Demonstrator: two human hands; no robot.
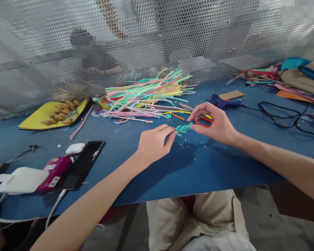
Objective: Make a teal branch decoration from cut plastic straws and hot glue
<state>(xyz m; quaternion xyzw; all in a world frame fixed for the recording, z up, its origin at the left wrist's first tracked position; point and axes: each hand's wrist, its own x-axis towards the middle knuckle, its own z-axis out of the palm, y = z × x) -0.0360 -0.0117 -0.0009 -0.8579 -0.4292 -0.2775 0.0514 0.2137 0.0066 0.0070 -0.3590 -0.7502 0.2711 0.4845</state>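
My left hand (157,141) pinches the near end of a teal fuzzy pipe-cleaner piece (183,128) with short side branches, a little above the blue table. At its right end is my right hand (214,123), thumb touching or almost touching the tip. The index finger curves above with a gap below it. Through that gap show the orange-red handles of a pair of scissors (203,122), blades pointing to the back left. The scissors appear to lie on the table behind the hand, partly hidden by it. Small teal clippings are scattered below.
A heap of pastel pipe cleaners (151,91) lies at the back. Left are a yellow tray (34,116) of brown lumps, a phone (81,167), a white earbud case (75,148) and a purple power strip (53,172). A blue glue gun (226,103) with black cable lies right.
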